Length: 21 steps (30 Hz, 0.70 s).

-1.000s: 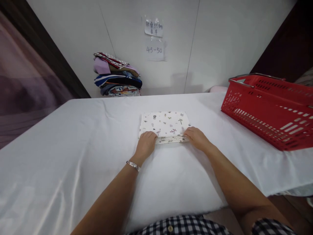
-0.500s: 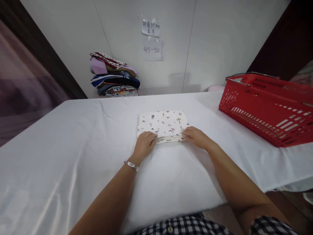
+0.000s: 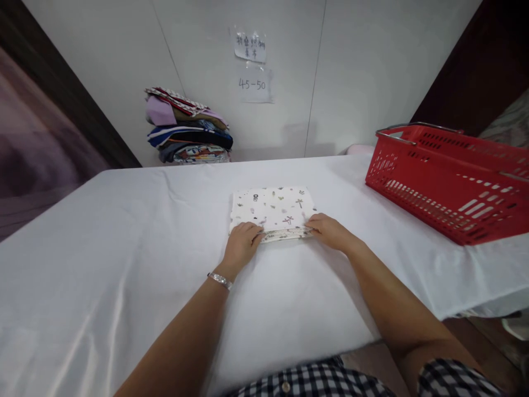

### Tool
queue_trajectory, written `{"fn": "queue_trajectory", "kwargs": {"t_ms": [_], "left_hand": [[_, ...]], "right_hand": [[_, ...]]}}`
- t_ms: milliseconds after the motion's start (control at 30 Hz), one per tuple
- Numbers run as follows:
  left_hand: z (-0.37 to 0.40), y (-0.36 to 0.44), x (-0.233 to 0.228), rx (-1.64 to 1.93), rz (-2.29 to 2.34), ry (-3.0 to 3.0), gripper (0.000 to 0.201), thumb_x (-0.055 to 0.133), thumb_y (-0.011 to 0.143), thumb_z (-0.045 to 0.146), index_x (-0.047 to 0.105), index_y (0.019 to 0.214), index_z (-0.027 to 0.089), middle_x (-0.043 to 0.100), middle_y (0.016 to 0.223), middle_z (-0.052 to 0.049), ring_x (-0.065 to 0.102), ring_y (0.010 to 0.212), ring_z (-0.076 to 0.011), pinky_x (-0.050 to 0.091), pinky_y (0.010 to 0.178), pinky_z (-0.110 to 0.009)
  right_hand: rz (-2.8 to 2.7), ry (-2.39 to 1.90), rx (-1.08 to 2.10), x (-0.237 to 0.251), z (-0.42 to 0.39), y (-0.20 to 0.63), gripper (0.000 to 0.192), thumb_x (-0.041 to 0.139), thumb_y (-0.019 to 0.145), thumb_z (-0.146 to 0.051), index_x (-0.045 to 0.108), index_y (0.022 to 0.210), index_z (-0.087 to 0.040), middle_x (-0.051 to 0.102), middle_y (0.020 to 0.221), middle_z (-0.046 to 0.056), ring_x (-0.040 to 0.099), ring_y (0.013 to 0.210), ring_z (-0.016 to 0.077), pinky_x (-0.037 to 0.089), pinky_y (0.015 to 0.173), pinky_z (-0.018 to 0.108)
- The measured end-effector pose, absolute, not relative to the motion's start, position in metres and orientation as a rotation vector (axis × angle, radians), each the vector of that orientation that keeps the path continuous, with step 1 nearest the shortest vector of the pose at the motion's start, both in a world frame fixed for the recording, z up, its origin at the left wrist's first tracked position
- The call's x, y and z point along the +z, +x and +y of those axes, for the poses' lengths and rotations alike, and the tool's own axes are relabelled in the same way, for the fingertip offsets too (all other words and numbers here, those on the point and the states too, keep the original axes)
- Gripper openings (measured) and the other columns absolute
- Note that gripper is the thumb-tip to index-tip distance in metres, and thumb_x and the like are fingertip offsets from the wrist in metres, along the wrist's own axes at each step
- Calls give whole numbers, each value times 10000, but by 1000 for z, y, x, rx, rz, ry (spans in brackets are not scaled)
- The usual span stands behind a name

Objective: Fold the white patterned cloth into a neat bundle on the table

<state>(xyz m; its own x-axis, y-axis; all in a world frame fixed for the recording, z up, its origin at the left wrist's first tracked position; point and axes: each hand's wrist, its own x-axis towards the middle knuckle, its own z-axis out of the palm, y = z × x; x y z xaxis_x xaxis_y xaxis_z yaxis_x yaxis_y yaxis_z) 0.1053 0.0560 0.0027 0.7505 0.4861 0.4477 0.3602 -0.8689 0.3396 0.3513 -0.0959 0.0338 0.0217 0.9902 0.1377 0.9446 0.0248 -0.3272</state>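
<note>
A white cloth (image 3: 270,207) with small printed plants and palm trees lies folded into a rectangle on the white-covered table (image 3: 173,231). Its several layers show along the near edge. My left hand (image 3: 243,242) grips the near left corner, fingers on top and thumb at the layered edge. At the near right corner, my right hand (image 3: 329,230) pinches the layers the same way. A silver bracelet (image 3: 220,280) circles my left wrist. The undersides of both corners are hidden by my hands.
Behind the table's far edge, at the left, rises a stack of folded fabrics (image 3: 190,132). A red plastic basket (image 3: 446,182) with metal handles stands on the right side. Two paper signs (image 3: 255,84) are stuck on the white wall.
The whole view has shifted slightly, so everything appears a little further left. Both hands keep their hold on the folded cloth.
</note>
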Motion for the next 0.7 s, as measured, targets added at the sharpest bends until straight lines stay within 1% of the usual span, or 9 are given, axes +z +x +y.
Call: {"fn": "queue_trajectory", "kwargs": {"t_ms": [100,200,333,500,700], "left_hand": [[55,104,3,800,658,2723,233,502,875,367,645,996,228,636,943,-53,549,910,-216,437,803,-390],[55,104,2,794,661,2732,226,509,872,361,652,993,234,635,935,-52,547,904,-214,436,806,-394],[55,105,0,793,665,2747,218,499,877,340,655,988,235,634,938,-52,545,904,-218,435,810,-399],[54,105,2,790,663,2744,213,507,873,327,650,994,227,633,940,-51,546,907,-218,435,809,-390],[54,104,3,798,655,2727,212,513,871,339,646,992,225,634,937,-50,549,906,-214,438,802,-383]], "right_hand": [[-1980,-1980,202,37,-97,350,275,475,809,-88,677,944,-217,634,1047,74,535,1015,219,432,837,327],[-1985,-1971,211,38,-97,350,246,481,826,-122,671,945,-223,632,1036,69,536,1002,217,429,828,324],[-2028,-1990,167,39,-95,348,214,483,824,-124,668,899,-202,629,1006,80,530,994,223,417,817,324],[-2057,-2052,87,35,-92,345,199,469,825,-114,653,830,-190,627,928,78,533,930,209,393,782,305],[-1972,-2036,4,37,-95,346,223,433,831,-113,635,867,-198,625,949,65,531,939,193,392,759,278]]}}
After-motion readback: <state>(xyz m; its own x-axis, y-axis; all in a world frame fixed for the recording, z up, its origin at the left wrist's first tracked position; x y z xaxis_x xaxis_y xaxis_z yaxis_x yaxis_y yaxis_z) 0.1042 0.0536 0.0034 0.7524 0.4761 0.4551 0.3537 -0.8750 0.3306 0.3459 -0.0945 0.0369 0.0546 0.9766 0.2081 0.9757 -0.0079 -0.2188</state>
